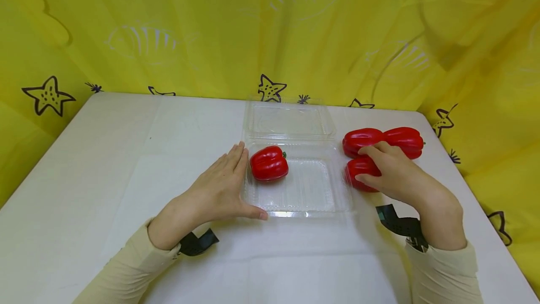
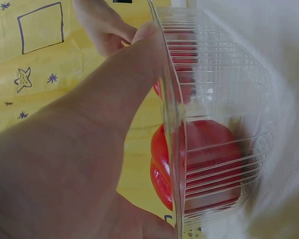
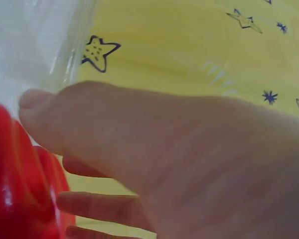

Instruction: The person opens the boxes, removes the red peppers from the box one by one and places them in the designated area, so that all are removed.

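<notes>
In the head view a clear plastic clamshell box lies open on the table, its lid folded back. One red bell pepper sits in the left part of its base. My left hand rests along the box's left side with straight fingers, the thumb on the front rim. Just right of the box, my right hand holds another red bell pepper between thumb and fingers. The right wrist view shows the thumb and fingers against that pepper; its far side is hidden.
Behind the right hand, two more red bell peppers lie end to end. The transparent lid reaches the table's back edge. A yellow patterned curtain hangs behind the white table.
</notes>
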{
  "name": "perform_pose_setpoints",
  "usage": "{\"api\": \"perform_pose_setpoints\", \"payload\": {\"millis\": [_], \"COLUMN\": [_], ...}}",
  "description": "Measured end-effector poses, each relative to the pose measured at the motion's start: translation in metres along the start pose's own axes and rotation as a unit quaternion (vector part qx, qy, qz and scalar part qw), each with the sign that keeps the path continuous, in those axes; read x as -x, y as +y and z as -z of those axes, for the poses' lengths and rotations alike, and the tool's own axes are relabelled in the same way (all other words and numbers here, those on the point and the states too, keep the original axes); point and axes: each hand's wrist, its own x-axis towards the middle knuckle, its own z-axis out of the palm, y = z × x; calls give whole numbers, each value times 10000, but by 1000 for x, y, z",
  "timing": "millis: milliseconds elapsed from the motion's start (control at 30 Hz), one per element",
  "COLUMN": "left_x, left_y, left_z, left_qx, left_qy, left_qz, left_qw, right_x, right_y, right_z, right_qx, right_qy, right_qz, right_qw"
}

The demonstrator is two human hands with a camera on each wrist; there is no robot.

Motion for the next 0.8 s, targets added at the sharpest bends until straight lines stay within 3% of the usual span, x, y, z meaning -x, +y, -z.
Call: {"api": "perform_pose_setpoints", "payload": {"millis": [467, 800], "left_x": [2, 1], "left_y": [0, 1], "left_z": [0, 0], "left_qx": [59, 50], "left_qy": [-32, -29], "left_qz": [-6, 24], "left_qw": [10000, 10000], "right_x": [4, -1], "right_y": [-31, -60], "right_z": [10, 10], "right_qx": [-179, -251], "right_qy": [916, 823], "right_qz": [957, 1172], "right_qw": [9910, 9894]}}
